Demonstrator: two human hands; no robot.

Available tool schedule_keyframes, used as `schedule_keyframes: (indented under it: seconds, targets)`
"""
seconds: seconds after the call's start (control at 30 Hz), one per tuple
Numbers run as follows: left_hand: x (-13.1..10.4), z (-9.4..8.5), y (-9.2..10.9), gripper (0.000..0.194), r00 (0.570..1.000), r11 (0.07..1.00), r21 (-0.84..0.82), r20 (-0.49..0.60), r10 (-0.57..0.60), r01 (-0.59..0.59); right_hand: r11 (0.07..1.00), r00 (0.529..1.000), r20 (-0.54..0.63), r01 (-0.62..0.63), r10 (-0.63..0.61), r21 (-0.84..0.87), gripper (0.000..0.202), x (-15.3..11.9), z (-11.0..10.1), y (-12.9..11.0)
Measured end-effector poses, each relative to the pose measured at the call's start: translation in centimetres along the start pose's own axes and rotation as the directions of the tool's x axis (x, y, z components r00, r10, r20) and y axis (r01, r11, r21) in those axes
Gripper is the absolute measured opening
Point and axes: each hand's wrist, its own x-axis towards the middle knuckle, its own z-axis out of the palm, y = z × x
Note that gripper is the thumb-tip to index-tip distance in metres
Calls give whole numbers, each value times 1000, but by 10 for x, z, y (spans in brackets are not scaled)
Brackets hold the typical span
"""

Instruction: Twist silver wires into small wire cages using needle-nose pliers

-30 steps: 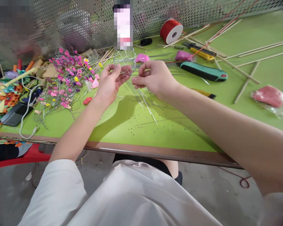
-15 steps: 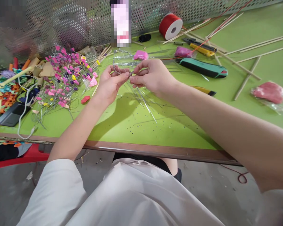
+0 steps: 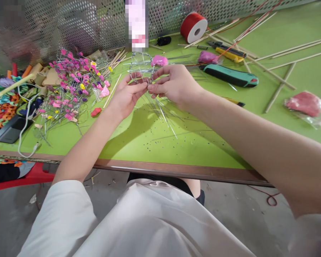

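We see the green tabletop (image 3: 198,153) under bright, fairly even light, a soft shadow (image 3: 125,137) lying beside the left forearm (image 3: 96,139). The wire frame (image 3: 142,67) glints, its thin strands hard to separate; glare streaks the brown edge (image 3: 133,167); the right sleeve (image 3: 312,232) blurs; pixelated blocks (image 3: 137,25) mask upper patches.

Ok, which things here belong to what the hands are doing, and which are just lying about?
Likely part of the work:
Wire frame, held by the left hand and right hand
Silver strands just below

Apparently just lying about:
Red spool
Teal-and-black tool
Wooden sticks
Grey device
Bagged pink lump
Pink-tipped stems, possibly related
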Motion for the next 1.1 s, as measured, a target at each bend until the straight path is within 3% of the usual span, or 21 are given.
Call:
schedule_keyframes:
  seconds: [0.37,0.57,0.9,1.1]
  targets:
    - [-2,3,0,21,1000,999,36,-27,-2,3,998,998,-19,-60,59,-30,39,-7,5,-6]
    - [1,-1,-3,30,998,996,92,-62,15,-9,1000,1000,20,1,-1,-23,42,-3,3,3]
    - [-8,9,-2,34,979,975,171,-123,164,-142,997,997,-17,80,-80,11,41,-5,7,8]
    - [-5,6,-4,34,956,962,190,-182,230,-195,996,996,39,83,-81,-39,28,-6,8,9]
